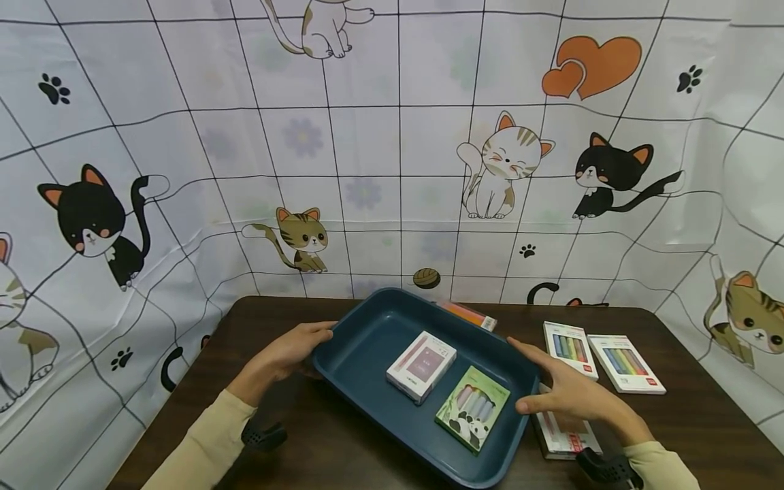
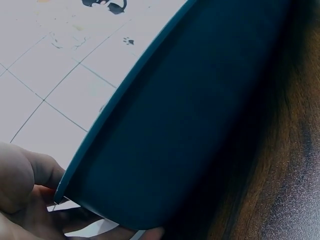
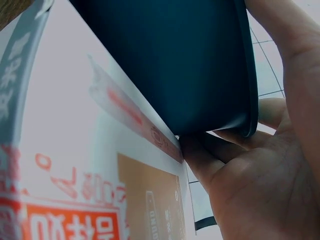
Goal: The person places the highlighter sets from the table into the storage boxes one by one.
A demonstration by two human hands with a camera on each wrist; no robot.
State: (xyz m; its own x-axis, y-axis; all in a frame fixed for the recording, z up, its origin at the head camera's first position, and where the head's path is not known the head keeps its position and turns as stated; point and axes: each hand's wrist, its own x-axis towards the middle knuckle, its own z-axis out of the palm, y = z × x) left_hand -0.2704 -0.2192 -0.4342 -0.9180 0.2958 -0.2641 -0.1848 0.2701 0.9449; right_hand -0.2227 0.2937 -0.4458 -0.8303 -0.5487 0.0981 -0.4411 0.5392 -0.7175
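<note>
A dark blue tray [image 1: 361,333] sits at an angle in the middle of the head view, held at both ends. Inside it lie a white box with a mauve panel [image 1: 422,366] and a green panda-print box [image 1: 473,410] with pastel sticks pictured on it. My left hand [image 1: 288,354] grips the left end; in the left wrist view its fingers [image 2: 110,233] reach beneath the tray's end. On the right end, my right hand [image 1: 566,389] holds on with its thumb by the rim. The right wrist view shows its other fingers [image 3: 197,157] under that end.
Two white boxes of coloured sticks, a nearer one [image 1: 571,350] and another [image 1: 626,364], lie right of the tray. A further white box [image 1: 562,439] lies below my right hand. An orange-edged packet [image 1: 468,314] shows behind the tray. Cat-print cloth [image 1: 367,150] surrounds the brown table [image 1: 318,442].
</note>
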